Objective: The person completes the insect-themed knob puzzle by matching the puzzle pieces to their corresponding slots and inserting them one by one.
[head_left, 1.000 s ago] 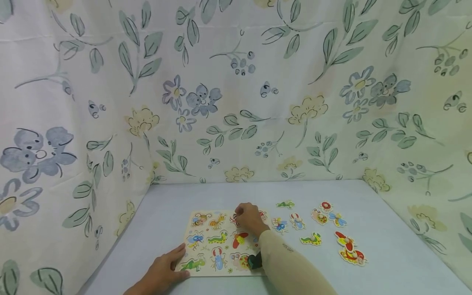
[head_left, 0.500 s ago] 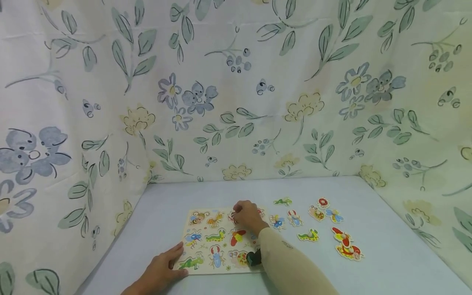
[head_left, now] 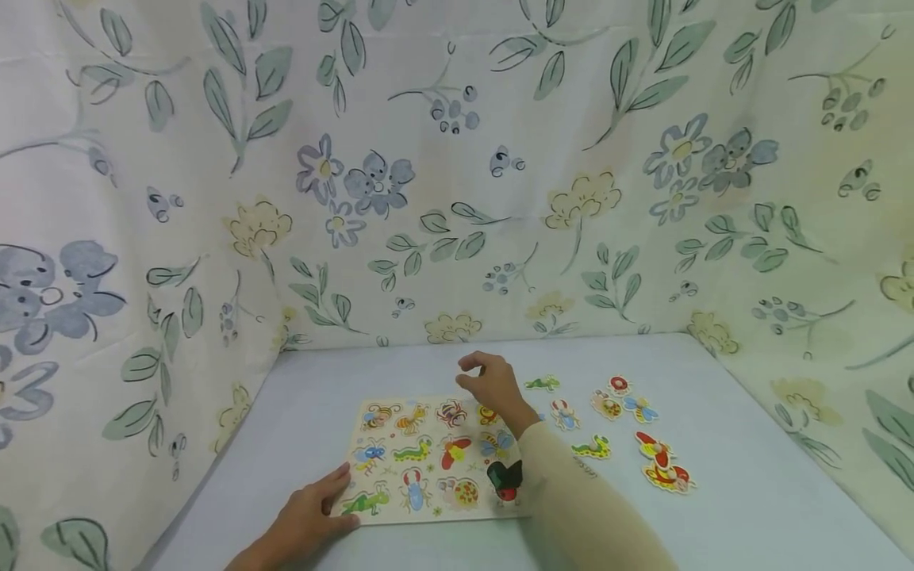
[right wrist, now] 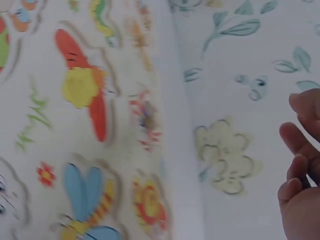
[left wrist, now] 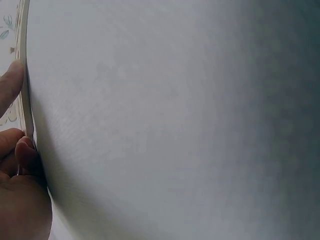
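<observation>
A pale puzzle board (head_left: 400,517) with rows of painted insects lies on the table. My left hand (head_left: 307,511) holds its near-left corner, thumb at the lower edge; the left wrist view shows fingers against the board's rim (left wrist: 23,40). Just beyond the board's back edge my right hand (head_left: 493,385) is raised, thumb and index finger apart, nothing between them. Below it, a red spider picture (head_left: 451,412) shows in the back row. A dark-winged ladybug picture (head_left: 505,480) at the near-right corner is partly covered by the right sleeve.
Loose pieces lie right of the board: a green grasshopper (head_left: 543,382), a blue beetle (head_left: 564,414), a caterpillar (head_left: 592,447), a red round piece (head_left: 620,385), a snail (head_left: 607,405), a winged bee (head_left: 640,409) and overlapping red-yellow pieces (head_left: 668,478). Floral cloth (head_left: 457,270) surrounds the table.
My right hand has lifted off the spider spot and moved up and away from the board, its fingers spreading. The spider picture is now uncovered. My left hand stays at the corner.
</observation>
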The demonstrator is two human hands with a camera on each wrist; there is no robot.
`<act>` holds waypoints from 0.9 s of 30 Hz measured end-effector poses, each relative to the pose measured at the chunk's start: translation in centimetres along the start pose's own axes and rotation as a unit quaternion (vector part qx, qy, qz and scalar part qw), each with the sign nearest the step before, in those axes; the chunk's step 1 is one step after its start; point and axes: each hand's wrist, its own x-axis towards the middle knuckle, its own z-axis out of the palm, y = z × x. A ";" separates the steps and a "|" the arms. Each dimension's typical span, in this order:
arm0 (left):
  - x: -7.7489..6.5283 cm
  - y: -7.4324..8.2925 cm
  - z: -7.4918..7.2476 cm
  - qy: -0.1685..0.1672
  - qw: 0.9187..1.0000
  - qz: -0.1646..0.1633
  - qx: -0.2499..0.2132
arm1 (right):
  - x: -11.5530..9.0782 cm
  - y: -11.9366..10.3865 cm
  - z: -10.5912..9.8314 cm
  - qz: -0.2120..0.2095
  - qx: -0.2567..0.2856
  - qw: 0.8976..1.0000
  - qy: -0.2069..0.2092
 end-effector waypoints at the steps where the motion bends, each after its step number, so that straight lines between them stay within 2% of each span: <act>1: 0.0 0.0 0.0 -0.001 1.000 -0.003 0.000 | 0.0 -0.3 -0.6 -0.001 0.003 1.000 0.008; 7: 0.0 0.1 0.0 -0.005 1.000 -0.002 0.011 | 0.1 -1.6 -4.2 -0.027 0.010 0.998 0.056; 15: -0.2 0.2 -0.2 0.005 1.000 0.014 0.022 | -1.0 -2.7 -9.8 -0.066 0.075 0.990 0.097; 21: -0.2 0.4 -0.4 0.005 1.000 0.010 0.029 | -3.1 -2.6 -13.6 -0.098 0.096 0.980 0.142; 27: -0.1 0.2 -0.3 0.002 1.000 0.012 0.025 | -6.7 -5.3 -17.2 -0.099 0.078 0.974 0.190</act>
